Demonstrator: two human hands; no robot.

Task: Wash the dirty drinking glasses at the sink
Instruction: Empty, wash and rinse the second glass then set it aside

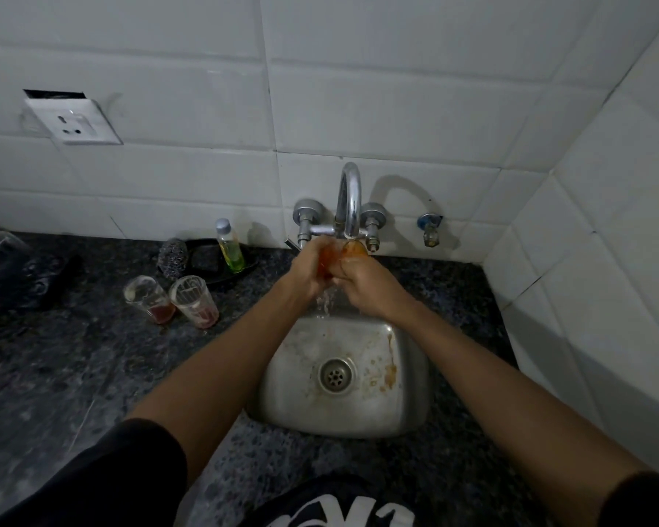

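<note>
Both hands meet under the chrome tap [349, 201] above the steel sink [404, 397]. My left hand [311, 270] and my right hand [366, 281] together grip a drinking glass [352, 249] with orange residue; my fingers hide most of it. Water runs down from between the hands into the basin. Orange stains streak the sink's right side. On the dark counter to the left stand two more dirty glasses, one [149, 298] with reddish liquid at the bottom, and a ribbed one [195, 301] with pink residue.
A small bottle of yellow-green liquid [230, 247] and a steel scrubber [174, 256] sit on a black dish [210, 266] behind the glasses. A dark object [20, 271] lies at the far left. A wall socket [73, 121] hangs loose. A tiled wall closes the right side.
</note>
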